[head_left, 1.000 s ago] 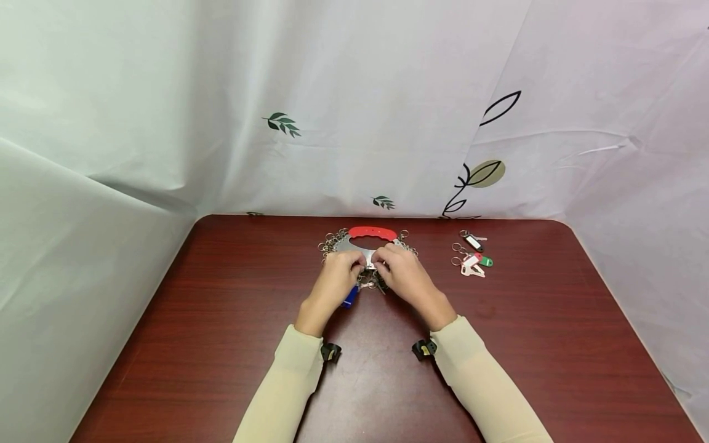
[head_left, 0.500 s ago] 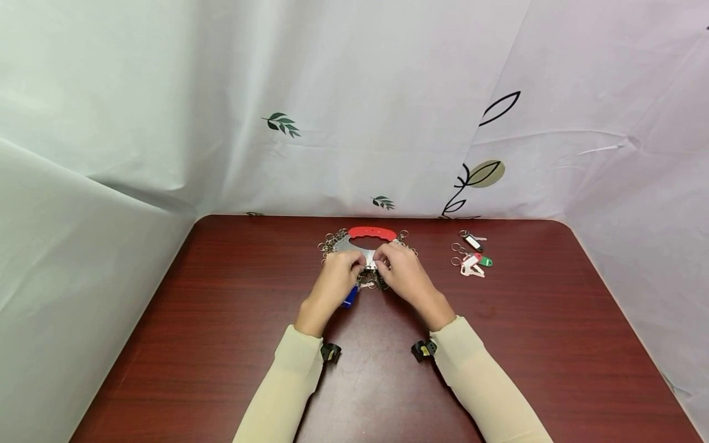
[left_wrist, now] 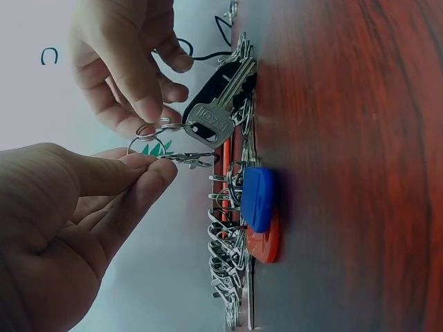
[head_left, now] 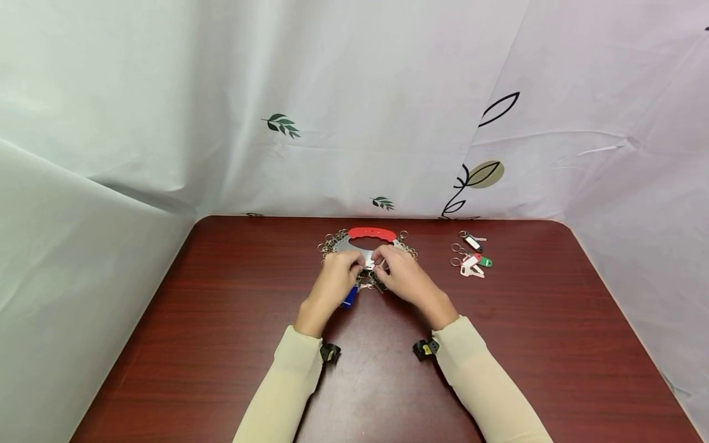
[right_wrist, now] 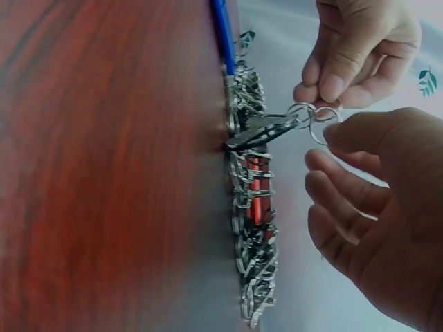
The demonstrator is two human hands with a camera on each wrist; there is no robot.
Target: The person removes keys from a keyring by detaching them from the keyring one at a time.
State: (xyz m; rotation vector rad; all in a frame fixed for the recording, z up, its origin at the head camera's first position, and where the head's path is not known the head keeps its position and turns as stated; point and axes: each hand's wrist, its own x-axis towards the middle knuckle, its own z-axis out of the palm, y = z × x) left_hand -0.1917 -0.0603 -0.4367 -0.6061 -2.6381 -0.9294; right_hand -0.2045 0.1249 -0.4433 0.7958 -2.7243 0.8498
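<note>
A silver key carrier [head_left: 362,256] with a red grip [head_left: 372,233] lies toward the table's far edge, hung with many small clips. Over its near edge, my left hand [head_left: 335,274] pinches a metal snap clip [left_wrist: 192,160] between thumb and fingertips. My right hand [right_wrist: 398,187] has its thumb on a split key ring [right_wrist: 325,124], with the other fingers loosely bent. From the rings hang a silver key [left_wrist: 213,123] and a black tag [left_wrist: 211,88]. A blue tag [left_wrist: 258,199] hangs beside a red tag [left_wrist: 265,241] lower on the carrier.
To the right lie loose keys on rings: a black tag [head_left: 473,243], a green tag [head_left: 486,262], and a red-and-white tag [head_left: 472,261] with a key. White patterned cloth [head_left: 354,123] walls in the dark red table [head_left: 221,344].
My right fingers shift slightly at the ring while the left hand stays in place. The dark tag and key under the right hand swing a little.
</note>
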